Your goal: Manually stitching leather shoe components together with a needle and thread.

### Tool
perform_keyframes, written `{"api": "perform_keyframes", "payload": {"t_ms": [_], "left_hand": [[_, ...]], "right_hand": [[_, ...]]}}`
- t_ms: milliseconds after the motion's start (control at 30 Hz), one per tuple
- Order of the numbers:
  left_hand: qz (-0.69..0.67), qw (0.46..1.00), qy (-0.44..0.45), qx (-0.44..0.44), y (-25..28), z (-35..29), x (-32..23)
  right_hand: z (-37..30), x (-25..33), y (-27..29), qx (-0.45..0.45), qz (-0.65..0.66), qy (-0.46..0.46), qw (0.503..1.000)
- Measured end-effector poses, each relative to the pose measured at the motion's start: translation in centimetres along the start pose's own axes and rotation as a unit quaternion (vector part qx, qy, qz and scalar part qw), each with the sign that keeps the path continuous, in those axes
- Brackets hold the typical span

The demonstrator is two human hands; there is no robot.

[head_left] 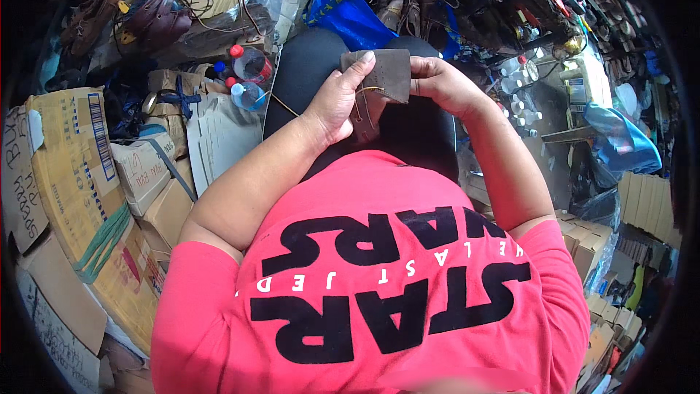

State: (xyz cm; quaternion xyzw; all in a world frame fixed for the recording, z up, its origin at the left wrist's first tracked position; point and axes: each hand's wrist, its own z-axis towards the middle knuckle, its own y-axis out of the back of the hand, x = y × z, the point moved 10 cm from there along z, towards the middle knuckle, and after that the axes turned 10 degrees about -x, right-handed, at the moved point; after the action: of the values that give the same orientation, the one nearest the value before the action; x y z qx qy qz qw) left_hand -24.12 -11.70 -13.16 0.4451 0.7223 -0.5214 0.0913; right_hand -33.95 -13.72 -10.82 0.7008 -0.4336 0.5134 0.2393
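Above my lap, both hands hold up a dark brown piece of leather [392, 67] with small holes punched in it. It looks like part of a shoe upper, though its full shape is hidden. My left hand [337, 102] is closed on the left edge, thumb pressed flat near the top. At the right edge, my right hand [443, 86] pinches the leather between thumb and fingers. A thin tan lace [372, 88] runs across the leather face between the hands. Another length of cord [283, 103] trails out to the left of my left wrist, over my leg.
Cardboard boxes [76, 153] are stacked on my left, with capped plastic bottles [249, 95] beside my left knee. Ahead lies a blue bag [346, 11] holding shoe-like leather pieces. Small bottles [521, 87] and a blue plastic item [620, 138] crowd the right side.
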Motion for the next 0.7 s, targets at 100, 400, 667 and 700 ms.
{"api": "perform_keyframes", "payload": {"t_ms": [100, 400, 667, 700], "left_hand": [[-0.005, 1.0, 0.006, 0.009, 0.0, 0.0, 0.1], [0.004, 1.0, -0.001, -0.007, -0.4, -0.2, 0.0], [0.021, 1.0, 0.009, -0.019, 0.2, 0.1, 0.1], [0.002, 1.0, 0.013, -0.015, 0.0, 0.0, -0.1]], "right_hand": [[0.1, -0.3, 0.5, -0.007, 0.0, 0.008, 1.0], [0.3, -0.3, 0.1, 0.011, 0.015, -0.003, 1.0], [0.8, -0.2, 1.3, -0.008, -0.099, 0.006, 0.995], [0.9, -0.5, 2.4, -0.032, -0.18, -0.004, 0.983]]}}
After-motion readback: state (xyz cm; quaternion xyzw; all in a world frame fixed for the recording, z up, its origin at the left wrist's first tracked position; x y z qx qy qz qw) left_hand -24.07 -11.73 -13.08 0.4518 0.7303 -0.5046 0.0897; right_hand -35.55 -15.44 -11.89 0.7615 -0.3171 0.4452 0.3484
